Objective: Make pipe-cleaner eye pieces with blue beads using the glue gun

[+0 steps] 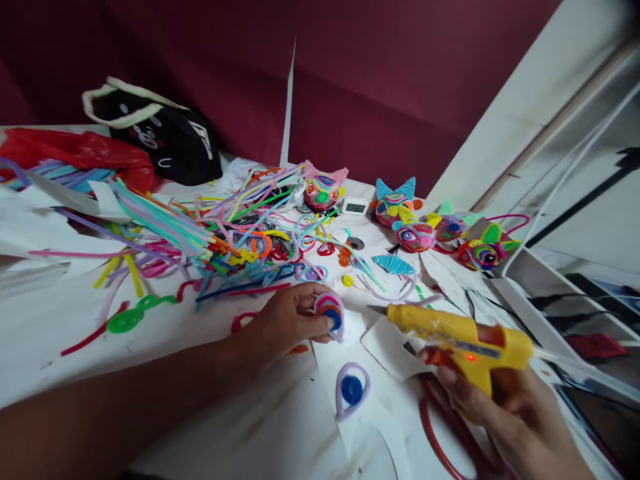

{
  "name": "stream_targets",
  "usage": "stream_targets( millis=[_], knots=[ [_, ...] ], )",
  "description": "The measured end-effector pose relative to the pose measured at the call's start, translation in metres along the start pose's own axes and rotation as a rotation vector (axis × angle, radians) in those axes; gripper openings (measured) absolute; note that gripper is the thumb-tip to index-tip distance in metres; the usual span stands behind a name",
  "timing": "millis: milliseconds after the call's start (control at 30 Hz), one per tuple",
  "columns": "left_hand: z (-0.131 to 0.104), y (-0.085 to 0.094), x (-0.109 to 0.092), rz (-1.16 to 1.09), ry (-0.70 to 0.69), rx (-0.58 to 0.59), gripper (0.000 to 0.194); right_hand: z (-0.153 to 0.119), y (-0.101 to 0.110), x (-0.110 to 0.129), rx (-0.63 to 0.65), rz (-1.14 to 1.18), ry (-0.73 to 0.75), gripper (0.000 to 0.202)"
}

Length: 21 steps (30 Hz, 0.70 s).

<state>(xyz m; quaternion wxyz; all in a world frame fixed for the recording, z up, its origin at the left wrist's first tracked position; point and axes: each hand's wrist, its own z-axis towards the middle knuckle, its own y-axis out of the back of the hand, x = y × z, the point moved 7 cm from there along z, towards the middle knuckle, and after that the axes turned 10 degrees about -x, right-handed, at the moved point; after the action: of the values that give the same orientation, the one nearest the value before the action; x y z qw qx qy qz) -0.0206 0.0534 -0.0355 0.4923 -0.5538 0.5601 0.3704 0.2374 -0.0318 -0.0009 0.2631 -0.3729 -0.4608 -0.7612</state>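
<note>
Left hand (283, 317)'s pinching the coiled fuzzy piece (327, 304) mid-scene, right hand (505, 407)'s wrapped round the yellow glue gun (450, 327). I'd pinch just the piece's edge, nozzle (379, 309)'s probably hot.

Single view from the wearer's head, facing forward and down over a white table (240, 413). The left hand (285, 319) and right hand (520, 413) lie near the lens; a dark red backdrop (375, 87) closes the far side.
</note>
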Motion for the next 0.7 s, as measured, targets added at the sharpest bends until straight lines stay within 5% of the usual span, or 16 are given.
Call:
stream_targets(
  millis=[200, 700],
  knots=[
    [0.001, 0.002, -0.006, 0.015, -0.033, -0.017, 0.042, 0.026, -0.006, -0.012, 0.089, 0.198, -0.315, 0.035],
    [-0.002, 0.004, -0.012, 0.01, -0.096, -0.036, 0.043, 0.029, -0.03, -0.013, 0.461, 0.215, -0.437, 0.042]
  ],
)
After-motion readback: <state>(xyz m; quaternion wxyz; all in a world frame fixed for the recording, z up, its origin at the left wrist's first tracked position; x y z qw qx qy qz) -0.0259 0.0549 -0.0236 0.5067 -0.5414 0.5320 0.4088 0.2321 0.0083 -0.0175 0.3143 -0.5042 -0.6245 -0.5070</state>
